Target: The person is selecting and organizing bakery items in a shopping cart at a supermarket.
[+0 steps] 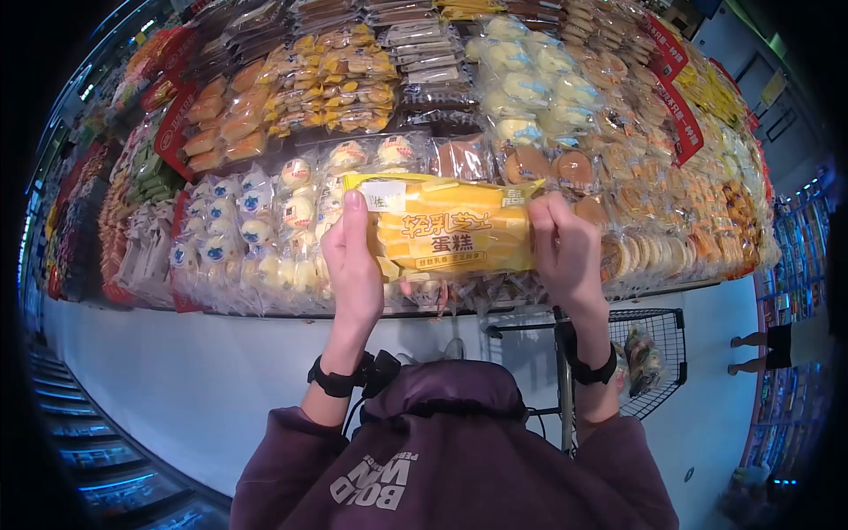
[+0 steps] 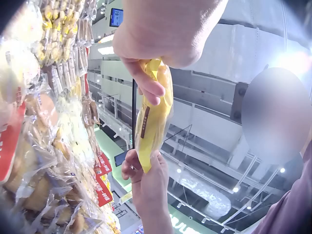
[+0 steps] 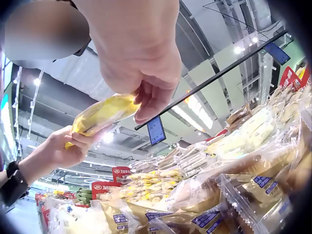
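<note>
A yellow cake packet with printed lettering and a white label is held up level between both hands, front toward the head camera. My left hand grips its left end, thumb on the front near the label. At the other end my right hand pinches the edge between thumb and fingers. In the left wrist view the packet appears edge-on, with the right hand at its far end. The right wrist view has the packet slanting between the left hand and the near right hand.
Behind the packet, a wide display of wrapped breads and cakes is split by red signs. A black wire shopping cart with bagged goods stands at the right. Another person's legs show at the far right.
</note>
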Demonstrator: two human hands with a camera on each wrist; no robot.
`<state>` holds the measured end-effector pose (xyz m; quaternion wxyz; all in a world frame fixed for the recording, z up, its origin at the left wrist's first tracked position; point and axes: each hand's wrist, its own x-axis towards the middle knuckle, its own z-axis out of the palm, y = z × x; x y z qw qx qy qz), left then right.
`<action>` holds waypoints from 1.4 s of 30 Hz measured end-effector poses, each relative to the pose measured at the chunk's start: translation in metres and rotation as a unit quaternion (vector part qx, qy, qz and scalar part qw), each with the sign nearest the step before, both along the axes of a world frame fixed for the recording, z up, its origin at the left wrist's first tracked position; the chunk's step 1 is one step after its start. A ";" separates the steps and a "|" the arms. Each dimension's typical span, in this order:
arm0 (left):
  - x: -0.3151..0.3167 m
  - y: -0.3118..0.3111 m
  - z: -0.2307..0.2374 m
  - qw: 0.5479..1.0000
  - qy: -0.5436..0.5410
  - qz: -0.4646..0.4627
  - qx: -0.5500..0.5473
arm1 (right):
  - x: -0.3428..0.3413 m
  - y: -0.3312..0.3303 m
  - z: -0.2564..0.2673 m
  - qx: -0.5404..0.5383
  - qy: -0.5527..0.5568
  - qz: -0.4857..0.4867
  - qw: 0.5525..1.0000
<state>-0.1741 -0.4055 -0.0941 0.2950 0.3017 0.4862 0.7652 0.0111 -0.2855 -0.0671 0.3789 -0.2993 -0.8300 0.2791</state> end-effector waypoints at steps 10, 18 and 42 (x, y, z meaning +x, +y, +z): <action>0.025 0.030 -0.015 0.994 0.065 0.084 0.030 | 0.018 0.024 -0.022 -0.104 0.240 0.046 0.964; 0.046 0.040 -0.003 0.935 0.339 0.100 0.034 | 0.042 0.044 -0.034 -0.046 0.270 0.009 0.962; 0.072 0.059 0.005 0.988 -0.034 -0.126 -0.077 | 0.097 0.050 -0.010 0.240 0.085 0.037 0.966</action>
